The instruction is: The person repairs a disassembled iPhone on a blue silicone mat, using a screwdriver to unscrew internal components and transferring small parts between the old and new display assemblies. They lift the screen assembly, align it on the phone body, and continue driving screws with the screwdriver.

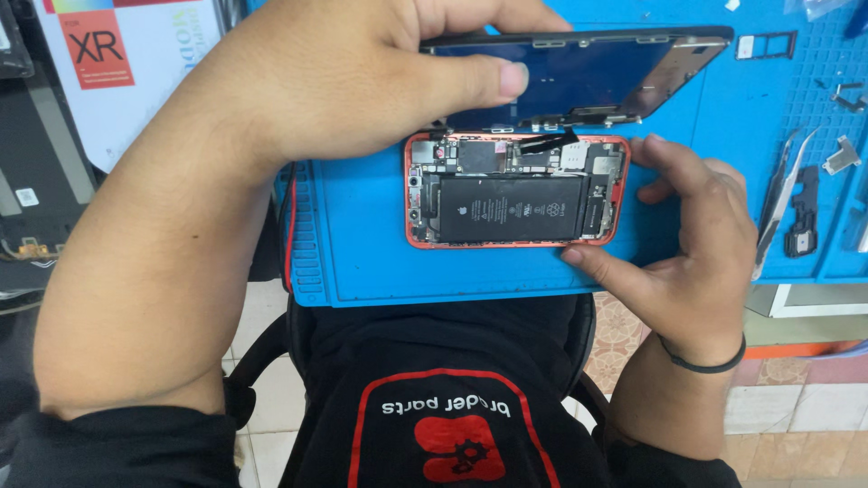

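An opened red phone body (515,191) lies on a blue work mat (362,244), its black battery (509,209) and circuit board exposed. My left hand (362,77) holds the lifted screen panel (579,77) tilted up above the phone's far edge, thumb on its underside. A thin flex cable still joins the screen to the board. My right hand (692,239) grips the phone body at its right end, thumb on the near edge and fingers on the far corner.
Metal tweezers (779,194), a small black part (802,226), metal brackets (843,155) and a tray frame (766,45) lie on the mat's right side. A white box (127,63) and a dark panel (41,172) sit at left. Tiled floor shows below.
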Demonstrator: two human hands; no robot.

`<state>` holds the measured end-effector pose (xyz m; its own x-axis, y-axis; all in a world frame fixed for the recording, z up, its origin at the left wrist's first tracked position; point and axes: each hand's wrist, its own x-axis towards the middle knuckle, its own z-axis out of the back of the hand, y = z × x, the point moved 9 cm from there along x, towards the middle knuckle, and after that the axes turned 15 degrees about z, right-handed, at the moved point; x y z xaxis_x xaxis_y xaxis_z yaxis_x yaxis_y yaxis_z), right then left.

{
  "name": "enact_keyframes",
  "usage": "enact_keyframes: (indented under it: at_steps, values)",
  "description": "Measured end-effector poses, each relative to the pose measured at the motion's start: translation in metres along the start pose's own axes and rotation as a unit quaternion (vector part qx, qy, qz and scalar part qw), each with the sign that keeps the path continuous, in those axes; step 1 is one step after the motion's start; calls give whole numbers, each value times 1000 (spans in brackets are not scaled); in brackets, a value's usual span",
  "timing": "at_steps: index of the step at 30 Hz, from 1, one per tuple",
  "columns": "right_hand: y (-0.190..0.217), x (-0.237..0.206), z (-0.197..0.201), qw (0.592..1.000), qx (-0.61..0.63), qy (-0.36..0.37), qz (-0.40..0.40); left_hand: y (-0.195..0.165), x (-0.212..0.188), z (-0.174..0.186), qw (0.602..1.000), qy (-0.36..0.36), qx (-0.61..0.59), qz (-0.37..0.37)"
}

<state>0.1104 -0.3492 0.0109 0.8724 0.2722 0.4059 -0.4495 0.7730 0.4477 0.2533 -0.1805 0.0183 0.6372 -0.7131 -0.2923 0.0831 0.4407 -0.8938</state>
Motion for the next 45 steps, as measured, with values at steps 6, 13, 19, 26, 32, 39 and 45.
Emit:
enact_keyframes:
  at_steps: [6, 13, 19, 26, 32, 39, 45]
  values:
    - [1, 1, 3, 1000, 2, -11, 14, -4, -5, 1, 999, -24, 31, 6]
    - [-10, -11, 8, 995, 79, -59, -19, -15, -5, -3, 997, -44, 64, 11]
    - [-15, -25, 13, 989, 101, -104, -28, -17, -4, -9, 999, -30, 28, 13]
    - [17, -8, 15, 997, -29, -74, 19, -17, -7, -4, 999, -25, 26, -34]
    - [49, 38, 1, 987, -85, 2, 133, -14, -14, 0, 996, -41, 22, -75]
    - [61, 63, -19, 981, -99, 52, 156, -12, -16, 0, 995, -15, -20, -92]
    - [61, 65, -29, 983, -98, 62, 143, -14, -14, 6, 993, -33, 13, -116]
